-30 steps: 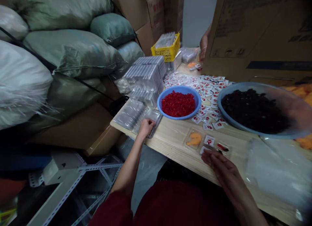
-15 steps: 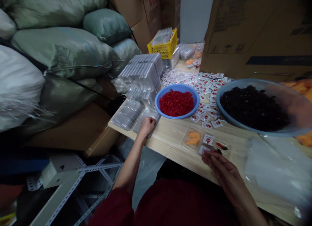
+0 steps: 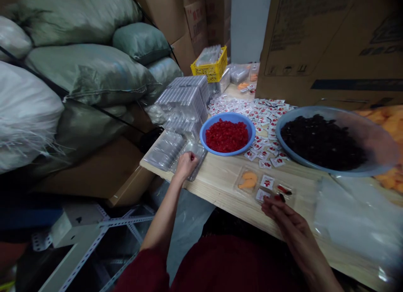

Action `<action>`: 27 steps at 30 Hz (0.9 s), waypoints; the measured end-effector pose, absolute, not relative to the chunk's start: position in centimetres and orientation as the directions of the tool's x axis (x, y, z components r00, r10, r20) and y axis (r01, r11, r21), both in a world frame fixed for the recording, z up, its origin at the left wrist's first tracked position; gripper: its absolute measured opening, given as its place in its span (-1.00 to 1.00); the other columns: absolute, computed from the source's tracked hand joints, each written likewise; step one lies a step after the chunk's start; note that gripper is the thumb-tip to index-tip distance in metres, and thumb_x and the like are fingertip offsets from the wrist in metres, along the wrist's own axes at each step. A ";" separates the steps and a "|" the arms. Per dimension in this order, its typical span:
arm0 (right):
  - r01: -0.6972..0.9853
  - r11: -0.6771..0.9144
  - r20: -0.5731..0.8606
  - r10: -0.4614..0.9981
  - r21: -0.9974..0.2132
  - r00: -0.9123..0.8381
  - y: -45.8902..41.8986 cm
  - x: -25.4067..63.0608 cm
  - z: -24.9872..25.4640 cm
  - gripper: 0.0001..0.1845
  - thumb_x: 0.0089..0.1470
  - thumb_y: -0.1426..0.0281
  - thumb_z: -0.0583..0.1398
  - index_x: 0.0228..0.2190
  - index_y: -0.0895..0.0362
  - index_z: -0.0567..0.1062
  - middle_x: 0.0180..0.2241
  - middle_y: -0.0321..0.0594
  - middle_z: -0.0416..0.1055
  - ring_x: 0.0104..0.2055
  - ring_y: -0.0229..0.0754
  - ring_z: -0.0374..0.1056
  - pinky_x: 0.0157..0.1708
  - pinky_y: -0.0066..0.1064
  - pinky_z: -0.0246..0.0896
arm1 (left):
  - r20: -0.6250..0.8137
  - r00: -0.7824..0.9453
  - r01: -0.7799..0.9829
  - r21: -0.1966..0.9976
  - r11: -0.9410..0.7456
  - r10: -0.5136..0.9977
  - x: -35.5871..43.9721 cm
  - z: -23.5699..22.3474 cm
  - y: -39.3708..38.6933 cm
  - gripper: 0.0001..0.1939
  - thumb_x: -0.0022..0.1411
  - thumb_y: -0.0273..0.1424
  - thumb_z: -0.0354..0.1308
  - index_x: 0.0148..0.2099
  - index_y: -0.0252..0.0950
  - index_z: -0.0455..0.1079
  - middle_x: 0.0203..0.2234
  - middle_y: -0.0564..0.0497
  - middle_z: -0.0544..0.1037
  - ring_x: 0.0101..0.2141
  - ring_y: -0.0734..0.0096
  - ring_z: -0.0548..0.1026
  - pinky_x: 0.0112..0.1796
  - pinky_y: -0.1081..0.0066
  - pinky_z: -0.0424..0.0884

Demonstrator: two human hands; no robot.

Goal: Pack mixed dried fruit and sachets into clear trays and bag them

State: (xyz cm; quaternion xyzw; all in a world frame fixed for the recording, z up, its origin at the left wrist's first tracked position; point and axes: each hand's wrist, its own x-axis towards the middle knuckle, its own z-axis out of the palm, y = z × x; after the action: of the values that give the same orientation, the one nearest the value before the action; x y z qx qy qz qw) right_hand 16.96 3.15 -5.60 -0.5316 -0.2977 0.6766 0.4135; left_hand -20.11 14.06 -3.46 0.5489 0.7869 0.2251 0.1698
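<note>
My left hand (image 3: 186,165) is curled closed on top of a clear plastic pack (image 3: 199,154) at the table's left front edge; what its fingers grip is hidden. To the right, my right hand (image 3: 288,214) has its fingers drawn together at the front edge of a clear compartment tray (image 3: 236,186). The tray lies flat. Orange pieces (image 3: 248,180) are in its left part, two white printed sachets (image 3: 267,182) in the middle, and red and dark pieces (image 3: 284,190) on the right, partly behind my right fingers.
Beyond the tray are a blue bowl of red pieces (image 3: 251,140) and a wide basin of dark pieces (image 3: 285,152). Sachets (image 3: 264,115) lie scattered between them. Stacked clear boxes (image 3: 185,94) stand left, plastic bags (image 3: 352,216) lie right, and a large carton (image 3: 292,40) rises behind.
The view has shifted slightly. My right hand stays at the tray's front edge with its fingers a little moved, and my left hand remains closed on the clear plastic pack.
</note>
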 end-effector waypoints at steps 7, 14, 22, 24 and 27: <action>-0.163 -0.462 -0.420 0.876 -0.872 -0.237 4.5 14.7 -6.4 -0.56 0.07 0.04 0.34 -0.08 -0.01 0.61 -0.01 -0.16 0.54 0.10 0.03 0.42 0.26 -0.13 0.14 | 0.069 -0.393 0.660 0.716 0.228 0.917 -22.0 0.5 9.9 -0.84 0.17 -0.34 0.05 -0.29 -0.30 0.40 -0.53 0.10 0.42 -0.52 0.48 0.35 -0.43 0.48 0.27; -0.327 -0.624 -0.342 0.711 -0.710 -0.614 4.9 7.2 -3.8 -0.45 0.18 -0.04 0.22 0.10 -0.05 0.46 0.08 -0.08 0.47 0.12 0.05 0.39 0.15 -0.02 0.26 | 0.056 -0.340 0.081 0.996 -0.030 0.939 -14.7 5.1 5.2 -0.75 0.26 -0.16 0.20 -0.29 -0.24 0.37 -0.57 0.09 0.35 -0.56 0.49 0.31 -0.48 0.45 0.28; -0.504 -0.327 -0.305 0.944 -0.799 -0.129 5.8 11.0 -1.8 -0.49 -0.01 0.25 0.42 -0.01 0.01 0.49 -0.40 -0.35 0.43 -0.39 -0.26 0.33 -0.29 -0.40 0.30 | -0.129 -0.161 -0.308 0.949 0.074 0.979 -9.4 1.8 4.9 -0.66 0.31 -0.06 0.14 -0.09 -0.22 0.44 -0.28 -0.05 0.53 -0.35 0.39 0.48 -0.26 0.37 0.43; -0.381 -0.240 -0.265 0.964 -0.893 0.015 4.9 13.7 -2.1 -0.51 -0.01 0.26 0.42 -0.03 0.04 0.50 -0.42 -0.34 0.44 -0.41 -0.27 0.31 -0.30 -0.40 0.27 | -0.165 -0.058 -0.330 0.934 0.137 0.985 -9.6 1.0 5.9 -0.53 0.31 0.02 0.08 0.08 -0.20 0.39 -0.22 -0.09 0.55 -0.31 0.34 0.50 -0.25 0.34 0.44; -0.253 -0.200 -0.253 0.947 -0.947 0.197 3.2 16.7 -3.4 -0.58 -0.03 0.21 0.41 -0.14 0.07 0.52 -0.42 -0.30 0.48 -0.38 -0.21 0.34 -0.30 -0.37 0.28 | -0.183 0.082 -0.129 0.973 0.192 0.980 -8.6 -1.2 7.5 -0.48 0.24 -0.12 0.24 0.16 -0.22 0.35 -0.31 -0.01 0.54 -0.35 0.41 0.47 -0.24 0.41 0.40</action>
State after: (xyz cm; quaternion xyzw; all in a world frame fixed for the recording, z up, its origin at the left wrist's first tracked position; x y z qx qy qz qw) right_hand 16.72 3.18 -3.37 -0.5468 -0.3174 0.5486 0.5471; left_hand -8.62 7.51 -1.18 0.4325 0.4919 0.4657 0.5951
